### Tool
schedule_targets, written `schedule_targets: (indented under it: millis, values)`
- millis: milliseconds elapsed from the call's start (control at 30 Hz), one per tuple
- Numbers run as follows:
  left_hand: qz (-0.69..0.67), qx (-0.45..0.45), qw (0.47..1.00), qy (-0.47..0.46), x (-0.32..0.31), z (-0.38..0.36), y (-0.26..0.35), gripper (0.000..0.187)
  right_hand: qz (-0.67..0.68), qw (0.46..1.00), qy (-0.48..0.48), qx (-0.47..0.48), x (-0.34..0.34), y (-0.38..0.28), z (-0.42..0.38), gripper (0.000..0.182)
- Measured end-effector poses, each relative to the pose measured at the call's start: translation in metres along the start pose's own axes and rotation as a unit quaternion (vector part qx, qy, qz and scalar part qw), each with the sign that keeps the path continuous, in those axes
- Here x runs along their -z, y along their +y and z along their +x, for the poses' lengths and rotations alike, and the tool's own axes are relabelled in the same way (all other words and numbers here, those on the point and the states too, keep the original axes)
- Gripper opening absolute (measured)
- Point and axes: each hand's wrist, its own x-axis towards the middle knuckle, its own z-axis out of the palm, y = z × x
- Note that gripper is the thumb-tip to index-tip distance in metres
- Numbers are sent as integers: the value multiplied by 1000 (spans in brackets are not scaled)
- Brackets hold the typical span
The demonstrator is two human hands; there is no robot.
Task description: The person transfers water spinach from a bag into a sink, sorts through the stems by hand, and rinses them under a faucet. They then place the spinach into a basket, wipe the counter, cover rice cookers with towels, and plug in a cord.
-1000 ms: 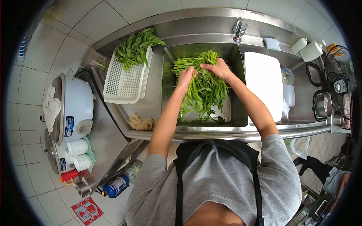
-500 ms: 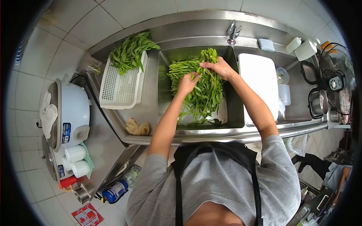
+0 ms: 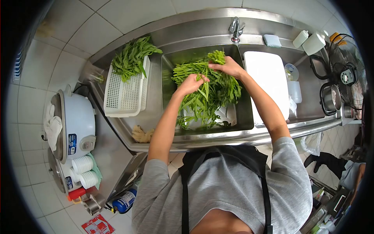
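A large heap of long-stemmed greens that look like water spinach [image 3: 202,103] fills much of the steel sink basin [image 3: 245,115]. My right hand [image 3: 228,67] is closed round a bunch of stems, their pale cut ends pointing up and the leaves hanging down to the right. On the left side of the heap, my left hand [image 3: 191,84] pinches a few stalks, with leaves trailing below its fingers. The two hands are close together but apart. To the left stands a white perforated basket [image 3: 124,97] with more leafy greens [image 3: 134,58] at its back end.
A faucet [image 3: 235,29] rises behind the basin. A white board [image 3: 267,85] covers the area on the right, near a sponge [image 3: 272,40], bottles [image 3: 313,45] and a fan [image 3: 346,78]. A crumpled cloth [image 3: 142,134] and a rice cooker [image 3: 80,124] are at left.
The bunch in my right hand has swung to the right, its leaves now spreading that way. My left hand has shifted slightly left, pulling at stalks. The view has tilted a little.
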Motion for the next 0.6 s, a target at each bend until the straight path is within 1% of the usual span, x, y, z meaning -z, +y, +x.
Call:
schedule_targets:
  millis: [33, 100, 133, 233, 267, 333, 367, 433, 467, 500, 533, 567, 600]
  values:
    - [8, -7, 1000, 1, -3, 2, -3, 24, 1, 1000, 4, 23, -6, -3, 0, 27]
    - [24, -21, 999, 4, -5, 4, -5, 23, -1, 1000, 0, -8, -11, -4, 6, 22]
    - [40, -28, 999, 14, -5, 2, -3, 30, -3, 1000, 9, -8, -12, -4, 6, 23]
    - [-27, 26, 996, 76, 3, -1, -12, 33, 6, 999, 45, -1, -20, -1, 7, 22]
    - [-75, 26, 990, 120, 2, -3, -15, 36, 20, 998, 66, 5, -28, 7, 8, 22]
    - [-159, 37, 972, 171, 3, -4, -51, 36, 35, 995, 96, 6, -36, 7, 2, 21]
    - [-201, 44, 959, 195, 5, -6, -70, 37, 25, 997, 75, 7, -38, 6, -6, 21]
    - [-141, 112, 943, 279, 6, -25, -88, 36, 6, 999, 38, 15, -38, 5, -17, 21]
    - [-134, 93, 941, 297, 10, -32, -105, 36, 49, 999, -12, -12, -45, 14, -21, 23]
    - [-128, 75, 937, 316, 14, -36, -123, 35, -3, 995, -96, -7, -48, 16, -26, 27]
    - [-194, 60, 925, 321, 21, -40, -128, 36, -50, 988, -135, -51, -54, 6, -38, 28]
    - [-209, 55, 922, 320, 27, -41, -134, 35, -97, 975, -175, -96, -59, -5, -46, 30]
    - [-225, 51, 918, 321, 34, -47, -126, 35, -48, 963, -250, -84, -69, 23, -36, 32]
